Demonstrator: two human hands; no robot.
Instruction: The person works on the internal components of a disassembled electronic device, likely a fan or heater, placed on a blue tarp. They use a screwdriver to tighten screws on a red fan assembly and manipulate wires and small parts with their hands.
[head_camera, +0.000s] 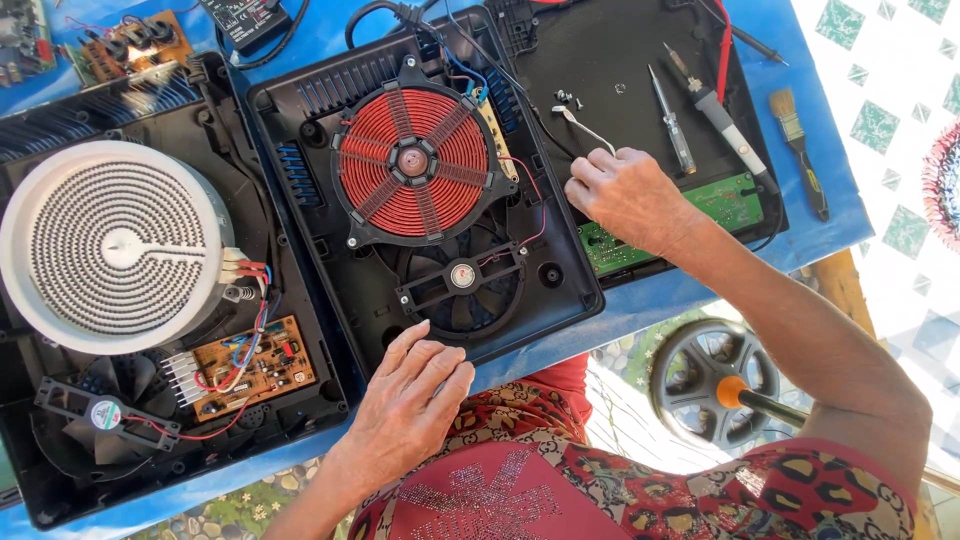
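Left hand (405, 400) spread flat, steadying black housing (300, 230). Right hand (625, 195) pinching tweezers (583, 127). Keep tips clear of red coil (412, 163) and thin wires (530, 185).

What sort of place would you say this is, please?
Probably an informal appliance repair bench: two opened induction cookers, one with a red copper coil, lie on a blue table, with a screwdriver and brush nearby.
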